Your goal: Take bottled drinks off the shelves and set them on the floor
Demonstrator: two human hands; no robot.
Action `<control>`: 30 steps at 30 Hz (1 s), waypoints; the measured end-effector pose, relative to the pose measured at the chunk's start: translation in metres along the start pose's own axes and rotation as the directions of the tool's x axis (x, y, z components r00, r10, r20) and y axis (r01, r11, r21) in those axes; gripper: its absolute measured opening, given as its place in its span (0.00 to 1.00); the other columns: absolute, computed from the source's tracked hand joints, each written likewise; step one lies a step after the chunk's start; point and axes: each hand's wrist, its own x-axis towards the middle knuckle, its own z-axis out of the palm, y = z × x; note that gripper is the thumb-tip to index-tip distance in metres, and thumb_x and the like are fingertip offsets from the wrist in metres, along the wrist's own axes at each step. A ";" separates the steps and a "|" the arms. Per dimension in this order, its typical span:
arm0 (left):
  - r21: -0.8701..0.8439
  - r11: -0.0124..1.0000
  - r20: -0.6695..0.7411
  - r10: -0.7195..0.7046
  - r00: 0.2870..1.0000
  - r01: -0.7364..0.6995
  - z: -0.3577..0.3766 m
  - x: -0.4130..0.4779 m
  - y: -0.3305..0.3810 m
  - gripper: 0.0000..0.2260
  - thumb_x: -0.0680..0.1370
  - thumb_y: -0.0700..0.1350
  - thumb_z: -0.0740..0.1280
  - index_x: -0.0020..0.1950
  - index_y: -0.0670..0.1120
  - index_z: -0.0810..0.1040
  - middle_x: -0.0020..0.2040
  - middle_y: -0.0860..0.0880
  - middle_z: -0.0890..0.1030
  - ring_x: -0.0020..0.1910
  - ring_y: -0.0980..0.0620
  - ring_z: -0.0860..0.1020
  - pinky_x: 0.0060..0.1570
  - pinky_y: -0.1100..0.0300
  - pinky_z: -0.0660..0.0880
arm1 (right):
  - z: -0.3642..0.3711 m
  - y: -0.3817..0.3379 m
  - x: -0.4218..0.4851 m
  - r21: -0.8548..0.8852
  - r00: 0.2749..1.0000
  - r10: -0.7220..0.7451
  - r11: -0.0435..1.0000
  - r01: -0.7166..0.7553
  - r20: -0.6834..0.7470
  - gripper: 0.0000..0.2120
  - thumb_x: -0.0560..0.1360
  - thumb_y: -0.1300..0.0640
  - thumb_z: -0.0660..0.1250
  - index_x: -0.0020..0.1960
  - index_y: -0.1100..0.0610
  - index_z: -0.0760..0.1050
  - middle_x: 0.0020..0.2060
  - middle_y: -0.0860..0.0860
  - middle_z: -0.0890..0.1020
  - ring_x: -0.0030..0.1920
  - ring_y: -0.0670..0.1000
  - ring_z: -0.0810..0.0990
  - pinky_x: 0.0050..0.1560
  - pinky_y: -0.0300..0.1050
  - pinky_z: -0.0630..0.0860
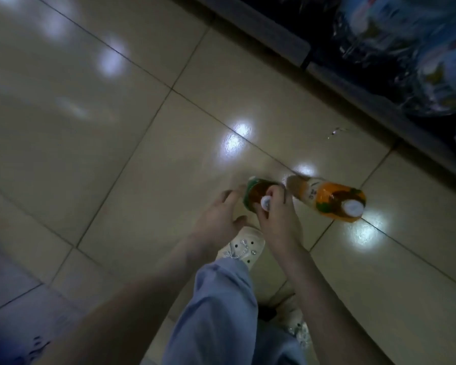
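trouser leg above glossy beige floor tiles, dark shelf base alongside.

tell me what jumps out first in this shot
The orange-labelled bottle stands on the glossy tiled floor at centre right. Next to it the right hand grips the green-labelled bottle near its cap, the left hand open alongside. Blurred wrapped packs fill the shelf top right.

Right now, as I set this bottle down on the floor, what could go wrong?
The right hand holds the green-labelled amber plastic bottle only near its white cap, so it could tip on the glossy tiled floor on release. The orange-labelled plastic bottle stands close beside it; a nudge might topple both. The white shoe just behind could kick it.
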 end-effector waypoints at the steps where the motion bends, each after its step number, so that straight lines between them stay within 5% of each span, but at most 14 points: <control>1: -0.028 1.000 -0.011 0.010 1.000 -0.010 0.003 -0.001 0.007 0.32 0.76 0.45 0.68 0.77 0.52 0.58 0.72 0.49 0.65 0.66 0.46 0.71 0.61 0.56 0.70 | -0.006 0.003 -0.006 0.015 1.000 0.022 1.000 -0.022 0.006 0.25 0.76 0.48 0.67 0.67 0.57 0.65 0.64 0.56 0.70 0.59 0.56 0.74 0.46 0.44 0.72; 4: -0.071 0.997 -0.053 0.034 0.998 -0.038 0.005 -0.010 0.036 0.32 0.75 0.43 0.69 0.77 0.50 0.59 0.73 0.49 0.64 0.65 0.46 0.71 0.60 0.57 0.70 | -0.038 0.016 -0.020 -0.181 0.969 -0.035 0.983 -0.009 -0.243 0.29 0.74 0.43 0.66 0.68 0.60 0.68 0.57 0.61 0.74 0.53 0.61 0.75 0.47 0.52 0.74; 6: -0.060 0.993 -0.107 0.094 0.990 -0.101 0.004 -0.016 0.055 0.33 0.74 0.43 0.69 0.76 0.49 0.59 0.73 0.48 0.63 0.68 0.47 0.69 0.62 0.57 0.69 | -0.066 0.029 -0.025 -0.317 0.917 0.002 0.938 -0.140 -0.400 0.27 0.72 0.46 0.68 0.66 0.59 0.70 0.55 0.64 0.75 0.51 0.64 0.75 0.47 0.56 0.73; 8: -0.037 0.991 -0.149 0.126 0.981 -0.132 0.001 -0.016 0.072 0.33 0.74 0.42 0.70 0.76 0.49 0.60 0.74 0.46 0.62 0.71 0.46 0.65 0.66 0.56 0.67 | -0.089 0.046 -0.023 -0.317 0.937 0.227 0.897 -0.307 -0.264 0.27 0.75 0.47 0.67 0.70 0.55 0.65 0.62 0.63 0.71 0.59 0.65 0.71 0.55 0.57 0.69; 11: 0.051 0.985 -0.170 0.171 0.971 -0.165 -0.003 -0.013 0.092 0.33 0.74 0.42 0.70 0.76 0.47 0.60 0.75 0.44 0.60 0.72 0.44 0.61 0.68 0.56 0.60 | -0.095 0.070 -0.018 -0.177 0.944 0.327 0.927 -0.329 -0.046 0.21 0.81 0.53 0.59 0.72 0.52 0.61 0.62 0.62 0.74 0.57 0.65 0.76 0.52 0.54 0.73; 15: 0.177 0.966 -0.097 0.207 0.974 -0.188 0.000 -0.013 0.102 0.32 0.76 0.45 0.68 0.77 0.47 0.58 0.76 0.44 0.57 0.74 0.44 0.57 0.72 0.55 0.56 | -0.091 0.078 -0.009 -0.077 0.967 0.233 0.967 -0.241 -0.107 0.17 0.81 0.57 0.56 0.69 0.55 0.62 0.57 0.62 0.74 0.54 0.64 0.77 0.43 0.49 0.70; 18: 0.287 0.930 0.020 0.234 0.972 -0.230 0.003 -0.020 0.112 0.32 0.76 0.46 0.67 0.77 0.49 0.57 0.76 0.45 0.58 0.74 0.44 0.57 0.72 0.54 0.56 | -0.096 0.073 -0.019 0.139 0.955 0.250 0.964 -0.228 -0.162 0.13 0.79 0.60 0.61 0.62 0.59 0.66 0.45 0.54 0.78 0.49 0.62 0.79 0.40 0.45 0.67; 22: 0.236 0.946 0.169 0.184 0.968 -0.221 -0.010 -0.046 0.134 0.38 0.75 0.46 0.69 0.78 0.56 0.49 0.74 0.47 0.61 0.71 0.45 0.64 0.67 0.50 0.66 | -0.123 0.038 -0.070 0.349 0.917 0.260 0.926 -0.147 -0.302 0.10 0.74 0.57 0.67 0.53 0.56 0.67 0.36 0.51 0.76 0.40 0.60 0.78 0.38 0.47 0.72; 26: 0.267 0.910 0.140 0.289 0.947 -0.317 -0.048 -0.093 0.191 0.43 0.74 0.53 0.70 0.73 0.65 0.39 0.77 0.43 0.56 0.69 0.43 0.68 0.63 0.56 0.68 | -0.203 -0.013 -0.129 0.422 0.912 0.188 0.906 -0.018 -0.364 0.10 0.72 0.53 0.68 0.45 0.52 0.66 0.31 0.46 0.76 0.37 0.54 0.77 0.37 0.48 0.73; 30: 0.034 0.909 0.066 0.414 0.908 -0.416 -0.114 -0.142 0.263 0.43 0.68 0.57 0.75 0.72 0.68 0.49 0.72 0.48 0.66 0.65 0.47 0.72 0.57 0.65 0.67 | -0.285 -0.073 -0.192 0.439 0.900 0.105 0.892 0.102 -0.422 0.12 0.71 0.52 0.70 0.42 0.51 0.66 0.32 0.45 0.77 0.34 0.48 0.76 0.36 0.48 0.73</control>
